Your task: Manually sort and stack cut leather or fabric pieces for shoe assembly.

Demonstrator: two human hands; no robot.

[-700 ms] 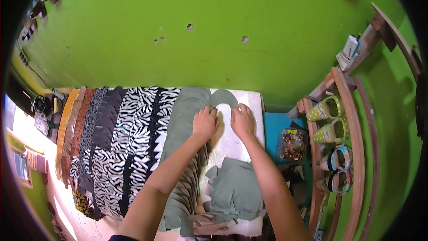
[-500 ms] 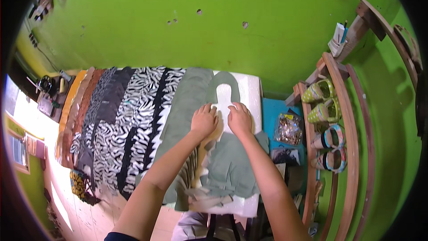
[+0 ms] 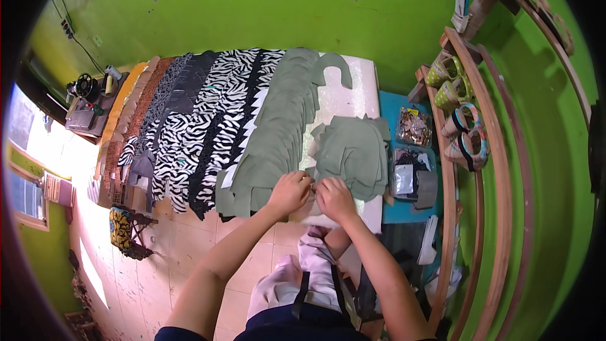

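My left hand (image 3: 291, 192) and my right hand (image 3: 335, 198) are close together over the near edge of the table. Their fingers are bent inward and closed, and whatever lies between the fingertips is too small and hidden to make out. Just beyond my right hand lies a loose pile of grey-green cut pieces (image 3: 352, 155). To the left, a long overlapping row of similar grey-green pieces (image 3: 276, 123) runs from the far edge to near my left hand. A single U-shaped grey-green piece (image 3: 335, 63) rests at the far end on the white table surface (image 3: 363, 98).
More overlapping rows cover the left, including zebra-print pieces (image 3: 180, 155) and orange pieces (image 3: 122, 110). A sewing machine (image 3: 83, 89) stands far left. On the right are a blue surface (image 3: 394, 104) with plastic packs and a wooden rack (image 3: 483, 132) holding sandals (image 3: 467, 155).
Both hands have left the U-shaped piece at the far end and come back to the near edge, fingers closer together. The view has tipped downward, showing more floor and my legs.
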